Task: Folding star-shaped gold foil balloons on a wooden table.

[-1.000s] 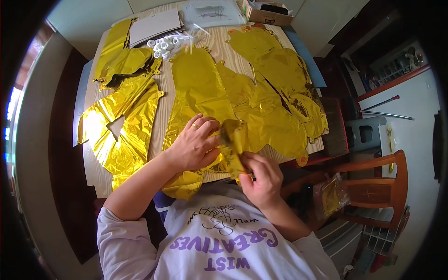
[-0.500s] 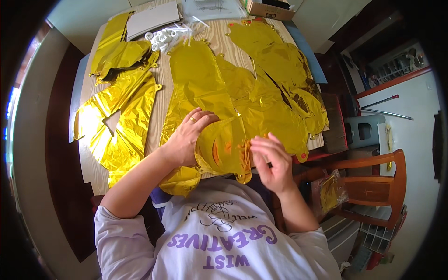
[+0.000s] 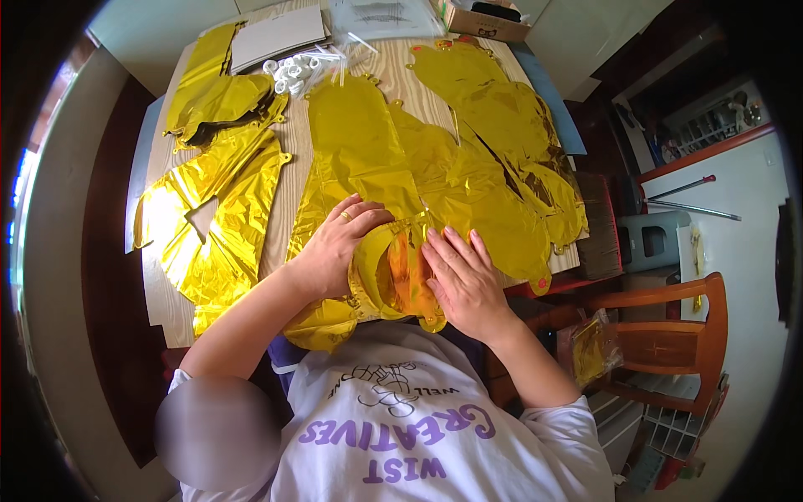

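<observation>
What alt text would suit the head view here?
Both hands, the left hand and the right hand, press flat on a folded gold foil balloon at the near edge of a wooden table. More flat gold foil balloons cover the table, and a wooden chair stands to the right.

We get one head-worn fisheye view, looking steeply down, close over the wooden table [image 3: 288, 180], edges bending rimward.

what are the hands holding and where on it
Both hands, left hand and right hand, press flat on a gold foil balloon, one on each side edge; no closed grip visible.
</observation>
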